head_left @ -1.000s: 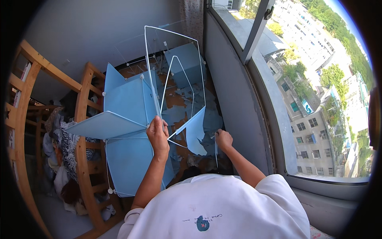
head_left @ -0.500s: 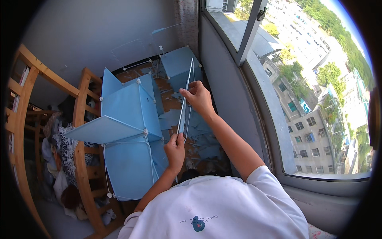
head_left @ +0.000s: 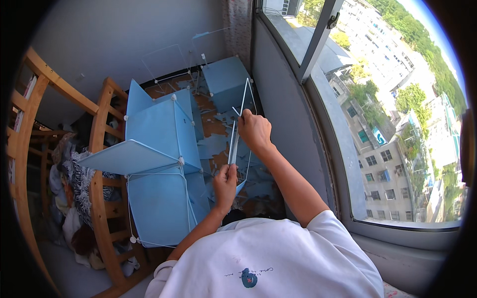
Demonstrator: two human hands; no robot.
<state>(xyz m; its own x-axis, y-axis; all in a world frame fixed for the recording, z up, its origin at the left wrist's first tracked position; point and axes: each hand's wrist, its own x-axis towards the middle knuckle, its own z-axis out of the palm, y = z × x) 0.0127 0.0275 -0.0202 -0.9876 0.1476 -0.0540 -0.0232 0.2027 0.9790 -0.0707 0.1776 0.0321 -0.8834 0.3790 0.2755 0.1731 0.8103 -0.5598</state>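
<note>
Upright and nearly edge-on, a thin white wire-framed panel (head_left: 233,144) is between my hands. My left hand (head_left: 225,186) grips its lower near part, fingers closed on the edge. Higher up, my right hand (head_left: 255,131) is closed at the frame's upper part, with a narrow pale strip sticking out by its fingers. Bluish sheet shows at the bottom of the frame; the rest of it is hidden by the steep angle. To the left stands a cube rack of light blue panels (head_left: 153,121) joined by white round connectors (head_left: 181,161).
Broken pieces of blue sheet (head_left: 213,145) litter the brown floor. A blue cube unit (head_left: 226,79) stands at the far wall, beside bare wire frames (head_left: 166,57). A wooden frame (head_left: 99,164) with clothes (head_left: 74,218) is at left; a window (head_left: 328,84) at right.
My right hand has moved slightly down and right and closed into a firmer grip. The panel has turned a little, showing more of the frame's far side.
</note>
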